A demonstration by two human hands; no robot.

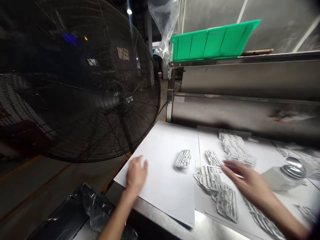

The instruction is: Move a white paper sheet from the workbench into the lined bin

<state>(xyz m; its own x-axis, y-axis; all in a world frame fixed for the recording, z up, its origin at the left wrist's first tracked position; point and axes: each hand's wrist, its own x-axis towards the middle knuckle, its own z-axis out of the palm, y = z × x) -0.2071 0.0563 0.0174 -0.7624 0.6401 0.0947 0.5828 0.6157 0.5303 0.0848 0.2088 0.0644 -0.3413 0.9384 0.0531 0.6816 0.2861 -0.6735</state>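
Resting flat near the left edge of a white sheet [162, 173], the left hand [136, 173] lay open and held nothing. The right hand [246, 181] hovered with fingers spread, also empty, over a loose cluster of silvery metal parts [215, 186] on the neighbouring sheet of the desk [200, 230].

One lone metal part [183, 158] sat on the white sheet between the two hands, its long axis running away from the person and tilted slightly right. It lay nearer the right hand's fingertips than the left hand, with bare paper all round it.

A longer row of parts [235, 148] stretched behind the cluster. The desk's front edge ran close below the left wrist; a big black fan [75, 83] stood just left.
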